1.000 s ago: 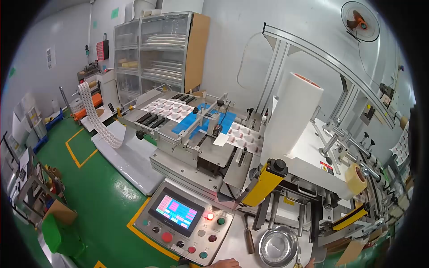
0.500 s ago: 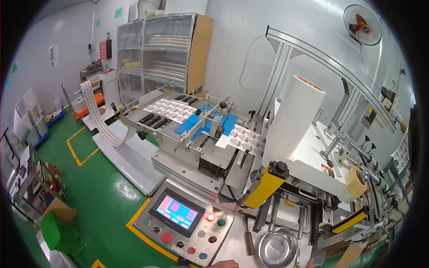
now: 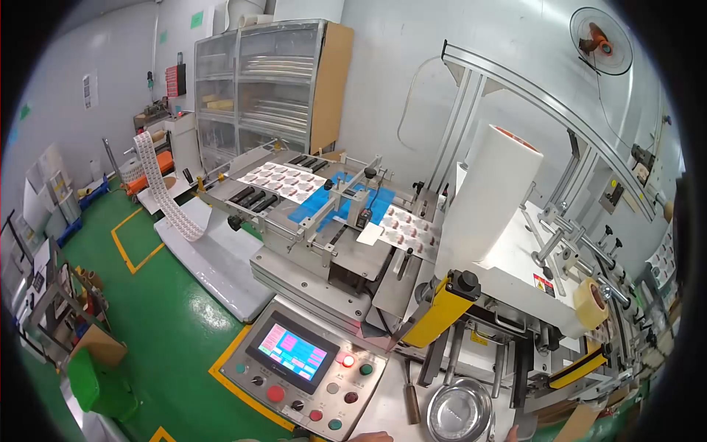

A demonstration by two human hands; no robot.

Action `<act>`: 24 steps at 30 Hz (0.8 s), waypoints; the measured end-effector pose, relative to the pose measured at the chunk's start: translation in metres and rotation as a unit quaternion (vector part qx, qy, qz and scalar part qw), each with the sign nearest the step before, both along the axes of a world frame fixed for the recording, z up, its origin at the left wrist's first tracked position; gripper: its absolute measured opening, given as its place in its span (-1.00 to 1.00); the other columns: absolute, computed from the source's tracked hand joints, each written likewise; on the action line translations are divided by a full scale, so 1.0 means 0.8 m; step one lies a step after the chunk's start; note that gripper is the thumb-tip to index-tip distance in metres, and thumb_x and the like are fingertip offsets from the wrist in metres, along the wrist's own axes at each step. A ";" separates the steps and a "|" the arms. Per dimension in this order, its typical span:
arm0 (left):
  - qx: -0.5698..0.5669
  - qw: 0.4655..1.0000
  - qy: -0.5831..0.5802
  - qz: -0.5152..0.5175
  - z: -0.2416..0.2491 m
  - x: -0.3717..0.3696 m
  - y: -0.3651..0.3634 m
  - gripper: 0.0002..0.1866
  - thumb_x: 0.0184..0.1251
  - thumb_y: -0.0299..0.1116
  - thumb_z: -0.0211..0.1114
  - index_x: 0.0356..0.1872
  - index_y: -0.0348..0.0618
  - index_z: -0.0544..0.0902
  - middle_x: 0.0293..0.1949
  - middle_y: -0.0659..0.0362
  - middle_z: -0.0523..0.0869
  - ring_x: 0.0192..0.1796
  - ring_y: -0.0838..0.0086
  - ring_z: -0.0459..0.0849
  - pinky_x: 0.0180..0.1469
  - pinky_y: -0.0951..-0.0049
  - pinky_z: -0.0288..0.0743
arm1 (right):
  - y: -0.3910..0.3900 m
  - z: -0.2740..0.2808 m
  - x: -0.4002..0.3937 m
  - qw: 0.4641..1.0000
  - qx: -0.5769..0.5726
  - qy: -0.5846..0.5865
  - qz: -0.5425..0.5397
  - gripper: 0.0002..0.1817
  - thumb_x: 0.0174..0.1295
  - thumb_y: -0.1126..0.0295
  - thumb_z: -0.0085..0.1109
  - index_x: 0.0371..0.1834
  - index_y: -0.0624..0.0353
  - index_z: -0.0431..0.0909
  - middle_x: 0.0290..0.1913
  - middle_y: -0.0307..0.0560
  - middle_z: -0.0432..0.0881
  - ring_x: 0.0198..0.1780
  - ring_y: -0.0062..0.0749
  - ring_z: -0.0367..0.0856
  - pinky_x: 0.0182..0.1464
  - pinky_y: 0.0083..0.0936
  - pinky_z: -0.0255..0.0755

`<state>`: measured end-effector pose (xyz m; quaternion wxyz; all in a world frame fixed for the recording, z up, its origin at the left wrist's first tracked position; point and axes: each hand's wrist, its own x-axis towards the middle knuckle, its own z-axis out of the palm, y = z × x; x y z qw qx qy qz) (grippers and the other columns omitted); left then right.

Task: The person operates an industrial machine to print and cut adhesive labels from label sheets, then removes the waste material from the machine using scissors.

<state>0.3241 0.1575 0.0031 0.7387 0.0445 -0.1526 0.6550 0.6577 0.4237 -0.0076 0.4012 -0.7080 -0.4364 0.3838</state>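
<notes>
At the bottom edge, a sliver of my left hand (image 3: 373, 437) lies near the lower right corner of the control panel (image 3: 302, 368). Only a small part of my right hand (image 3: 512, 434) shows, just right of a round metal bowl (image 3: 459, 409). The fingers of both hands are cut off by the frame, so what they hold is hidden. A scraper-like tool with a brown handle (image 3: 411, 402) lies on the white surface left of the bowl. The panel carries a lit touchscreen (image 3: 292, 351), a glowing red button (image 3: 348, 361) and several other buttons.
Ahead, a printed label web (image 3: 283, 181) crosses the machine bed, under a blue sheet (image 3: 315, 203). A tall white cover (image 3: 495, 199) and yellow guard bars (image 3: 442, 309) stand to the right. A green bin (image 3: 99, 387) is on the floor at left, and a shelf cabinet (image 3: 276, 88) behind.
The printed web's pattern looks sharper and has shifted slightly on the machine bed. The view has turned a little. Both hands stay at the bottom edge, the left one showing slightly less.
</notes>
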 end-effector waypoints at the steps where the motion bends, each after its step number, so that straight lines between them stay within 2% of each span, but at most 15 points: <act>1: -0.019 0.996 0.083 0.009 0.009 -0.004 -0.008 -0.87 0.30 -0.36 0.01 -0.45 -0.10 0.35 -0.46 0.14 0.38 -0.35 0.32 0.36 -0.22 0.26 0.31 | -0.001 0.000 0.000 1.000 -0.001 0.002 0.001 -0.29 0.27 -0.12 -0.20 0.20 0.32 0.35 -0.05 0.03 0.54 -0.08 -0.28 0.50 -0.07 -0.43 0.38; 2: -0.038 0.985 0.166 0.018 0.019 -0.011 -0.019 -0.88 0.31 -0.37 0.00 -0.43 -0.10 0.36 -0.44 0.13 0.40 -0.34 0.32 0.39 -0.23 0.25 0.33 | 0.000 0.001 -0.001 1.000 -0.001 -0.001 -0.001 -0.29 0.27 -0.12 -0.21 0.20 0.32 0.35 -0.05 0.03 0.54 -0.08 -0.28 0.50 -0.06 -0.43 0.38; 3: -0.038 0.986 0.164 0.018 0.046 -0.020 -0.020 -0.88 0.31 -0.37 0.00 -0.43 -0.10 0.36 -0.44 0.13 0.40 -0.34 0.32 0.39 -0.23 0.25 0.33 | 0.001 0.004 -0.002 1.000 -0.002 -0.003 0.002 -0.29 0.27 -0.13 -0.21 0.20 0.32 0.35 -0.05 0.04 0.54 -0.08 -0.28 0.50 -0.06 -0.43 0.38; 4: 0.037 0.908 0.403 0.111 0.064 -0.027 -0.020 -0.89 0.32 -0.37 0.06 -0.40 -0.13 0.40 -0.43 0.13 0.45 -0.34 0.32 0.44 -0.22 0.26 0.36 | 0.004 0.004 -0.001 1.000 -0.002 -0.003 0.003 -0.29 0.27 -0.13 -0.21 0.20 0.33 0.35 -0.05 0.04 0.54 -0.08 -0.28 0.50 -0.06 -0.43 0.38; 5: 0.108 0.760 0.611 0.195 0.072 -0.030 -0.019 -0.89 0.32 -0.37 0.12 -0.37 -0.15 0.44 -0.42 0.13 0.49 -0.33 0.32 0.49 -0.21 0.27 0.40 | 0.007 0.004 0.000 1.000 -0.001 -0.005 0.003 -0.29 0.27 -0.13 -0.21 0.20 0.33 0.35 -0.05 0.04 0.54 -0.08 -0.28 0.50 -0.06 -0.43 0.38; 6: 0.102 0.706 0.652 0.256 0.049 -0.023 -0.020 -0.83 0.31 -0.34 0.16 -0.40 -0.20 0.44 -0.50 0.14 0.47 -0.34 0.31 0.50 -0.18 0.26 0.43 | 0.013 0.002 0.001 1.000 -0.001 -0.005 0.004 -0.28 0.27 -0.13 -0.21 0.20 0.33 0.35 -0.05 0.04 0.54 -0.08 -0.28 0.50 -0.06 -0.43 0.38; 7: 0.119 0.865 0.481 0.077 -0.027 -0.013 -0.005 -0.80 0.34 -0.30 0.14 -0.38 -0.22 0.43 -0.50 0.11 0.49 -0.34 0.29 0.51 -0.17 0.25 0.44 | 0.015 0.001 0.001 1.000 -0.002 -0.006 0.004 -0.28 0.27 -0.13 -0.21 0.20 0.33 0.35 -0.05 0.04 0.54 -0.08 -0.28 0.50 -0.05 -0.43 0.38; 9: 0.033 0.940 0.340 -0.029 -0.073 -0.005 0.001 -0.73 0.38 -0.21 0.10 -0.33 -0.25 0.42 -0.45 -0.01 0.56 -0.33 0.24 0.53 -0.16 0.21 0.45 | 0.019 0.000 0.003 1.000 -0.002 -0.006 0.003 -0.28 0.27 -0.14 -0.22 0.20 0.33 0.35 -0.04 0.04 0.54 -0.07 -0.27 0.50 -0.05 -0.43 0.38; 10: -0.058 0.911 0.405 0.051 -0.040 -0.001 -0.014 -0.70 0.39 -0.17 0.07 -0.30 -0.26 0.40 -0.41 -0.09 0.59 -0.33 0.21 0.55 -0.16 0.19 0.45 | 0.021 -0.001 0.003 1.000 -0.001 -0.008 0.002 -0.28 0.27 -0.14 -0.22 0.20 0.33 0.35 -0.04 0.04 0.54 -0.07 -0.27 0.50 -0.05 -0.43 0.38; 11: 0.165 0.719 0.622 0.262 0.032 -0.032 -0.018 -0.66 0.40 -0.15 0.05 -0.22 -0.32 0.40 -0.32 -0.18 0.63 -0.25 0.17 0.60 -0.10 0.17 0.47 | 0.022 -0.002 0.003 1.000 -0.001 -0.008 0.002 -0.28 0.27 -0.14 -0.22 0.20 0.33 0.35 -0.04 0.04 0.54 -0.07 -0.27 0.50 -0.05 -0.43 0.38; 12: 0.215 0.675 0.656 0.261 0.040 -0.040 -0.015 -0.64 0.40 -0.17 0.06 -0.18 -0.37 0.41 -0.30 -0.17 0.63 -0.21 0.16 0.61 -0.07 0.14 0.47 | 0.023 -0.003 0.002 1.000 -0.002 -0.008 0.003 -0.27 0.27 -0.14 -0.22 0.20 0.33 0.35 -0.04 0.04 0.54 -0.07 -0.27 0.50 -0.04 -0.43 0.38; 14: 0.229 0.615 0.702 0.278 0.050 -0.047 -0.013 -0.64 0.41 -0.17 0.05 -0.17 -0.38 0.42 -0.31 -0.14 0.64 -0.24 0.18 0.61 -0.07 0.15 0.48 | 0.025 -0.005 -0.001 1.000 -0.003 -0.009 0.003 -0.27 0.27 -0.15 -0.22 0.20 0.33 0.35 -0.04 0.04 0.54 -0.07 -0.27 0.50 -0.04 -0.43 0.37; 17: 0.198 0.633 0.703 0.258 -0.003 -0.029 -0.013 -0.65 0.41 -0.19 0.05 -0.18 -0.37 0.42 -0.31 -0.13 0.64 -0.24 0.18 0.60 -0.07 0.16 0.48 | 0.026 -0.005 -0.001 1.000 -0.003 -0.009 0.002 -0.27 0.27 -0.15 -0.23 0.20 0.34 0.35 -0.04 0.04 0.54 -0.06 -0.27 0.50 -0.03 -0.43 0.37; 24: 0.172 0.663 0.689 0.238 0.006 -0.035 -0.010 -0.70 0.42 -0.23 0.03 -0.21 -0.35 0.44 -0.31 -0.10 0.64 -0.27 0.21 0.60 -0.10 0.19 0.49 | 0.025 -0.003 -0.001 1.000 -0.004 -0.008 0.001 -0.25 0.27 -0.17 -0.24 0.20 0.34 0.35 -0.03 0.04 0.54 -0.05 -0.27 0.50 -0.02 -0.43 0.37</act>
